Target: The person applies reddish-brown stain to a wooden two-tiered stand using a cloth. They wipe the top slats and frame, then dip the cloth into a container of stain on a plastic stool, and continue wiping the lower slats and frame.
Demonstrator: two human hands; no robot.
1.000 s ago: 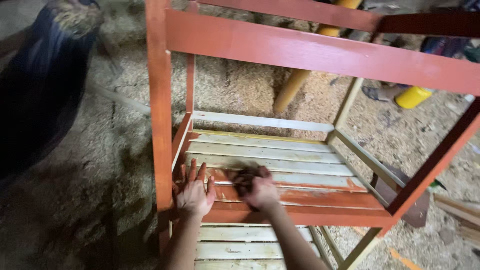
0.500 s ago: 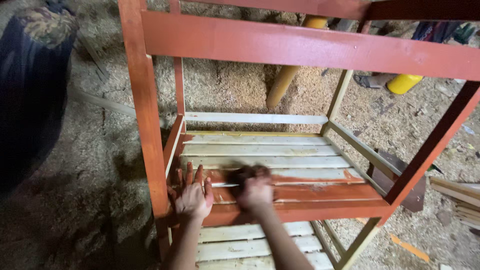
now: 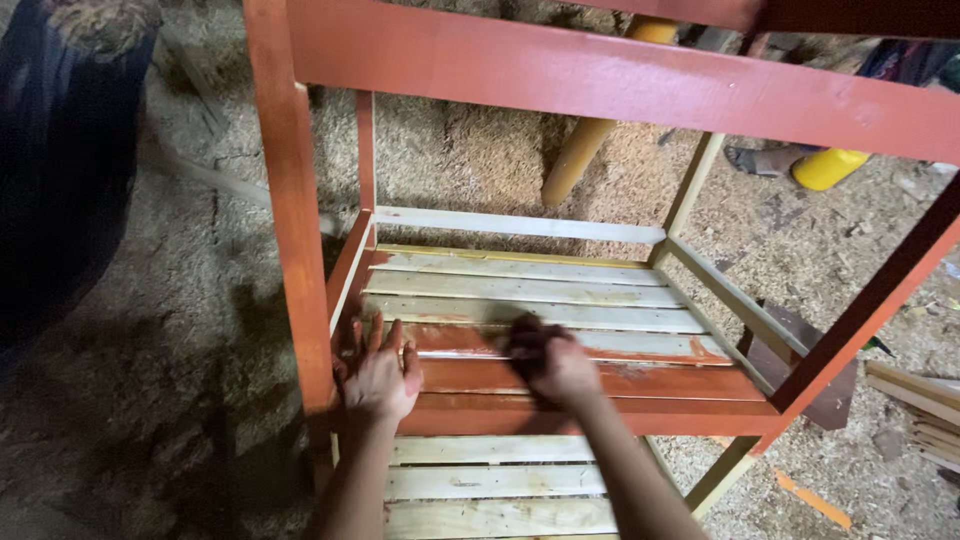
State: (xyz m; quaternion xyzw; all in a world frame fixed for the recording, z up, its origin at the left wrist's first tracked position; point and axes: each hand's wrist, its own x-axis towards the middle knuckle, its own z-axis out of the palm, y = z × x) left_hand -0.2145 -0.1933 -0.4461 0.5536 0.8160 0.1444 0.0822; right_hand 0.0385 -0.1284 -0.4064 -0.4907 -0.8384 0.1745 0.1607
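Fingers [image 3: 385, 335] of your left hand [image 3: 378, 378] lay spread flat on the red slat [image 3: 640, 380], bracing; your right hand [image 3: 560, 368] gripped a dark rag [image 3: 522, 335], staining. Bare slats [image 3: 520, 288] behind needed even strokes next.

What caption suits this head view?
Left hand flat on a part-stained red-brown wooden slatted shelf; right hand rubs it with a dark cloth.

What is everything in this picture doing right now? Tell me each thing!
Left hand: flat, fingers spread on the slats.
Right hand: closed on a dark stained rag, pressed to a slat.
Wooden frame: upright, mostly stained red.
Shelf slats: near ones red, far ones bare.
Yellow container: lying on the sawdust.
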